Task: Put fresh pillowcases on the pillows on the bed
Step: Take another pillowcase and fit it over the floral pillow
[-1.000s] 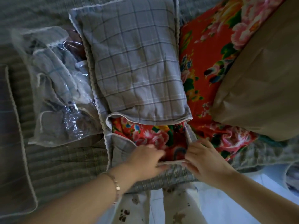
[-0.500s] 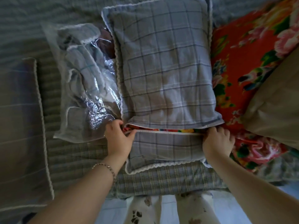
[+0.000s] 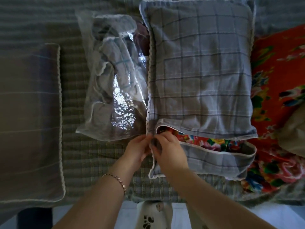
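Head view looks straight down on two hands meeting at one corner of the checked pillowcase (image 3: 201,63), the corner nearest the person. The left hand (image 3: 138,149) pinches the lace-trimmed edge from the outside. The right hand (image 3: 166,151), touching it, has its fingers curled over the same corner, with the tips tucked into the opening. Both hands are closed on cloth.

Beyond the knuckles the pillowcase lies full over the pillow (image 3: 206,142). The pillow's red flowered cover shows in the gap that runs away to the right of the right hand. On the near side of that gap the flap (image 3: 219,160) hangs slack and is not yet folded over the pillow's end.

The likeliest trouble is at the end of the flap farthest from the hands. Working only this corner may drag the flap askew, so the flowered end stays bare or the cloth bunches inside. A hard tug on the lace edge could strain the seam.

Just past the left hand's fingertips lies a clear plastic bag (image 3: 107,90) of folded cloth. A sideways pull could catch or shove it.

The pillow sits close to the near edge of the bed (image 3: 92,154), under the wrists. Pulling toward the body might slide it off.
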Tool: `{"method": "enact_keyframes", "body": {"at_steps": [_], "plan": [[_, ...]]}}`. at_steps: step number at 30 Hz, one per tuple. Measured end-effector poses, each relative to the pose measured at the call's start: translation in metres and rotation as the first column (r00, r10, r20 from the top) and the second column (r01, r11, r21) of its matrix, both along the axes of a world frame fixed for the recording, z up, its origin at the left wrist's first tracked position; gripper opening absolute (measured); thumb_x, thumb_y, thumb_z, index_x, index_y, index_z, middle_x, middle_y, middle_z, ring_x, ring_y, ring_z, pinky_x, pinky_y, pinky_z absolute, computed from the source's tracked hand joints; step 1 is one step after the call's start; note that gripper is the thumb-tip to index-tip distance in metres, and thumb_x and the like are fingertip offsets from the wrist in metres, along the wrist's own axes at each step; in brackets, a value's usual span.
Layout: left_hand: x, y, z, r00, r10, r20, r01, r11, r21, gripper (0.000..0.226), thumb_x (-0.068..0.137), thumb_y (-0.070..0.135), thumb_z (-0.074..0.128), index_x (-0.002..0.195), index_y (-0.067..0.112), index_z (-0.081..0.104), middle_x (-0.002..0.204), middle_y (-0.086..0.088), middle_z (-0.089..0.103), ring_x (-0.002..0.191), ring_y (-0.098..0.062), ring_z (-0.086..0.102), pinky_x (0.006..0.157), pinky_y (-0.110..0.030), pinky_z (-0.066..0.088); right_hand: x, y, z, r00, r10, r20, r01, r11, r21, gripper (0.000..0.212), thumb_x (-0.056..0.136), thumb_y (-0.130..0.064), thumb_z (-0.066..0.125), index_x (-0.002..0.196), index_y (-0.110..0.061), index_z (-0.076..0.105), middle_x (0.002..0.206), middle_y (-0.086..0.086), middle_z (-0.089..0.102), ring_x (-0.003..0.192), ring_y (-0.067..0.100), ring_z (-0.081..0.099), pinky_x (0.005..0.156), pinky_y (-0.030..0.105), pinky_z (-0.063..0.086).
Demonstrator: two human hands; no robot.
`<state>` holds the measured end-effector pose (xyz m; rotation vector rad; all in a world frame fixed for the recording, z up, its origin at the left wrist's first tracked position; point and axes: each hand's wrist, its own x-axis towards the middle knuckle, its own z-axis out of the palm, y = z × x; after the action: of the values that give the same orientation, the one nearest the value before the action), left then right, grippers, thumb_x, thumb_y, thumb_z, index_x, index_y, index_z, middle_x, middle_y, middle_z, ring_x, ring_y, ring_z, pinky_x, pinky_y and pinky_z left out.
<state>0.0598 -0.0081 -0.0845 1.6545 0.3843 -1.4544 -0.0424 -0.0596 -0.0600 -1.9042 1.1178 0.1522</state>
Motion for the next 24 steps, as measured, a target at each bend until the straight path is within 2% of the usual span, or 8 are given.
{"method": "enact_keyframes", "body": {"at_steps": [3,5,9,13,17,20,22,24], "plan": [[0.01,0.005,-0.001,1.0,-0.023,-0.006,0.023,1.0,0.011,0.017,0.094,0.015,0.048,0.091,0.003,0.06,0.078,-0.01,0.063,0.067,-0.019,0.061,0.058,-0.025,0.052,-0.004,-0.007,-0.014,0.974,0.006,-0.226,-0.003,1.0,0.011,0.029,0.094,-0.028,0.048,0.117,-0.017,0.06,0.122,0.001,0.052,0.114,0.021,0.043,0.089,0.033,0.042],[0.013,0.008,-0.003,0.999,-0.029,-0.033,0.029,1.0,0.006,0.017,0.095,0.016,0.047,0.088,0.006,0.059,0.08,-0.011,0.061,0.073,-0.021,0.059,0.067,-0.03,0.049,-0.008,-0.011,-0.017,0.961,0.02,-0.274,-0.016,1.0,0.014,0.028,0.093,-0.031,0.05,0.114,-0.017,0.061,0.119,0.002,0.055,0.112,0.022,0.046,0.085,0.033,0.044],[0.017,0.008,-0.005,0.997,-0.054,-0.057,0.052,0.998,-0.03,0.016,0.095,0.015,0.047,0.09,0.006,0.06,0.085,-0.012,0.064,0.078,-0.024,0.061,0.074,-0.034,0.05,-0.003,-0.012,-0.016,0.986,-0.022,-0.167,0.022,1.0,-0.005,0.026,0.087,-0.023,0.058,0.113,-0.018,0.062,0.113,0.0,0.058,0.105,0.021,0.052,0.082,0.032,0.047],[0.019,0.009,-0.002,0.996,-0.073,-0.04,0.071,0.996,-0.044,0.015,0.094,0.015,0.049,0.088,0.007,0.061,0.083,-0.01,0.065,0.075,-0.02,0.063,0.066,-0.027,0.052,0.011,-0.009,-0.014,0.98,-0.14,-0.139,0.153,0.984,0.095,0.029,0.084,-0.033,0.064,0.109,-0.017,0.063,0.107,0.002,0.057,0.096,0.019,0.055,0.079,0.026,0.044],[0.02,0.01,0.0,0.998,-0.058,-0.027,0.057,0.998,-0.039,0.013,0.092,0.014,0.052,0.086,0.008,0.062,0.082,-0.007,0.068,0.078,-0.019,0.064,0.064,-0.024,0.052,0.023,-0.013,-0.013,0.978,-0.183,-0.098,0.2,0.956,0.216,0.018,0.087,-0.029,0.061,0.094,-0.015,0.07,0.098,0.005,0.065,0.087,0.018,0.06,0.076,0.027,0.048],[0.021,0.011,0.001,0.998,-0.064,-0.011,0.064,0.998,-0.03,0.012,0.091,0.012,0.053,0.083,0.009,0.062,0.076,-0.004,0.069,0.074,-0.016,0.064,0.059,-0.021,0.052,0.03,-0.02,-0.013,0.975,-0.038,-0.217,0.077,0.981,0.176,0.025,0.089,-0.035,0.056,0.097,-0.015,0.069,0.106,0.008,0.062,0.097,0.024,0.057,0.086,0.035,0.047],[0.022,0.011,0.001,0.996,-0.086,-0.016,0.086,0.996,-0.036,0.014,0.092,0.012,0.051,0.084,0.008,0.061,0.078,-0.005,0.067,0.075,-0.017,0.063,0.059,-0.021,0.053,0.031,-0.025,-0.011,0.941,0.127,-0.314,-0.101,0.99,0.097,0.032,0.091,-0.041,0.051,0.104,-0.016,0.067,0.116,0.009,0.056,0.112,0.028,0.047,0.097,0.038,0.038],[0.021,0.011,0.001,0.994,-0.106,-0.014,0.105,0.993,-0.049,0.016,0.093,0.014,0.049,0.084,0.009,0.061,0.076,-0.003,0.068,0.073,-0.015,0.064,0.058,-0.021,0.052,0.03,-0.027,-0.008,0.892,0.274,-0.36,-0.276,0.96,0.047,0.037,0.093,-0.044,0.045,0.109,-0.017,0.064,0.121,0.009,0.055,0.119,0.03,0.04,0.1,0.04,0.027]]}}
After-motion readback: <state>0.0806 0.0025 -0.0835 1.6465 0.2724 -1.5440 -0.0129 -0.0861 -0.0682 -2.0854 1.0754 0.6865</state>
